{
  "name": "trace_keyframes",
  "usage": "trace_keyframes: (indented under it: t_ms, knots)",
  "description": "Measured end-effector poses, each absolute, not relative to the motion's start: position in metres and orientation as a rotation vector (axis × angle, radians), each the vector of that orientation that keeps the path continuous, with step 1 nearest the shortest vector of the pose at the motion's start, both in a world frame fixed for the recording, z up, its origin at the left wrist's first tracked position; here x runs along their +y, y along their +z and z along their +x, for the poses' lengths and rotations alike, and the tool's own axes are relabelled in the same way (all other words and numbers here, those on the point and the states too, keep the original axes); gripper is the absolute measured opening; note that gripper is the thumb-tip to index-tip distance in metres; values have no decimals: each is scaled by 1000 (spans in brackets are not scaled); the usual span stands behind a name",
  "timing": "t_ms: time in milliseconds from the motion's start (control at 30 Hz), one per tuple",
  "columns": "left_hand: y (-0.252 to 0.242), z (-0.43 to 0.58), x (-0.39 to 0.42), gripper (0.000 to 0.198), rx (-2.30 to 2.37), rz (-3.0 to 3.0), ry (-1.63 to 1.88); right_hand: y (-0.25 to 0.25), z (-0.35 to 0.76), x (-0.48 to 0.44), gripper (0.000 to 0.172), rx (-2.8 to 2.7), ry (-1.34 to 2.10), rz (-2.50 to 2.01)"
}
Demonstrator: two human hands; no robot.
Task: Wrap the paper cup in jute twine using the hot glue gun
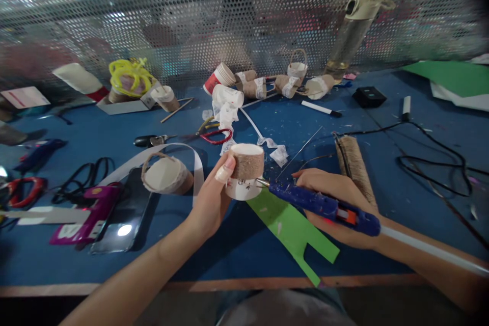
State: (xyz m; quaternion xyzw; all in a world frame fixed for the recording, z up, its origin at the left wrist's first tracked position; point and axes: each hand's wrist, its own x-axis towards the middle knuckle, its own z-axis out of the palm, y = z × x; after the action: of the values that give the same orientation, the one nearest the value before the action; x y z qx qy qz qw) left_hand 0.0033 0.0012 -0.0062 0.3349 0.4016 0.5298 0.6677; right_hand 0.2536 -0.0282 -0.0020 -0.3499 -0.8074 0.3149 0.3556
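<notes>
My left hand point(214, 196) is closed around a small paper cup point(246, 170), held over the blue table. Brown twine wraps the cup's upper part, while its lower part is bare white with printed marks. In my right hand point(332, 188) is a blue hot glue gun point(324, 206), a white glue stick running out of its back end. The gun's metal nozzle points left at the cup, at the lower edge of the twine; whether it touches I cannot tell. Beneath them lies a green cut-out sheet point(290, 226). A bundle of twine point(355, 165) rests behind my right hand.
Left of my hands are a twine-handled cup basket point(166, 174), a phone point(126, 214) and a purple glue gun point(89, 211). Red-handled scissors point(217, 136) lie ahead. Several wrapped cups, a water bottle point(351, 30) and a perforated metal screen point(252, 15) stand behind; black cable point(431, 163) curls right.
</notes>
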Motion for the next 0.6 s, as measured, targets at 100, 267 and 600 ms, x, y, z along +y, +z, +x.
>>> trace_keyframes:
  t_ms: [100, 267, 600]
  knots:
    - [-5, 4, 1, 40, 923, 737, 1201, -2, 254, -28, 16, -2087, 791, -904]
    - [-2, 5, 2, 36, 914, 705, 1216, 2, 254, -29, 14, -2092, 776, -981]
    - [2, 4, 3, 34, 906, 720, 1224, 10, 253, -33, 12, -1988, 752, -1188]
